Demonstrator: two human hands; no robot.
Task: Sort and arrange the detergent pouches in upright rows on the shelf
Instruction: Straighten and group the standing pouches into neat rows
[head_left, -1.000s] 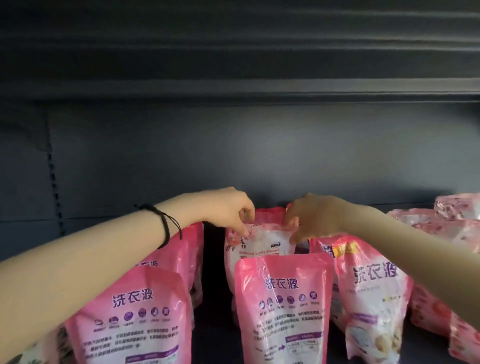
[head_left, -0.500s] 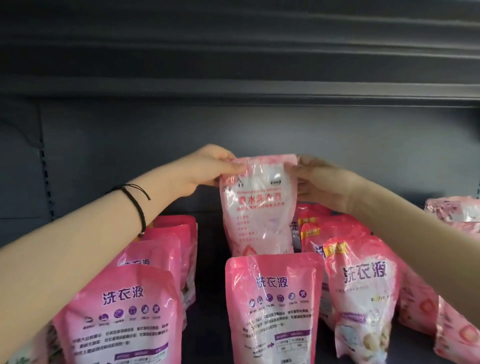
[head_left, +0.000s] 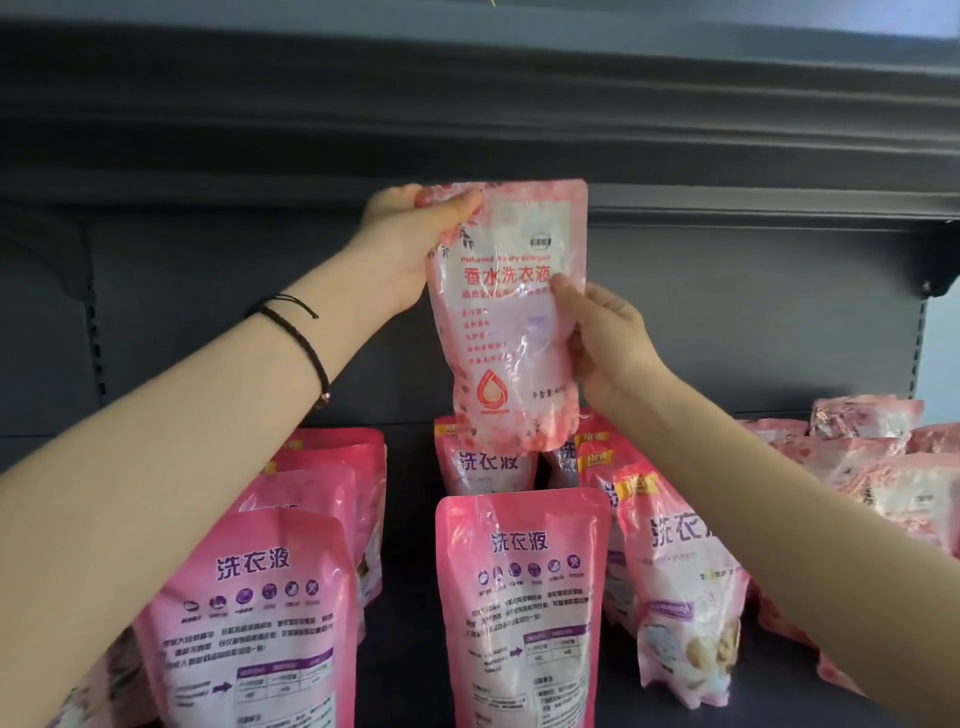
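Pouch (head_left: 511, 322) over mid row (head_left: 522, 608) on shelf (head_left: 405, 675), btwn L row (head_left: 260, 623) & R pile (head_left: 872, 457)

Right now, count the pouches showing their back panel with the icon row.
2: the front left pouch and the front centre pouch, both upright. Pouches behind them are mostly covered, so more may be hidden.

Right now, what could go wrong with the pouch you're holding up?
The pouch is held only at its edges: left grip on the top corner, right grip on the side. It might slip. If it drops, it could topple the upright pouches right below.
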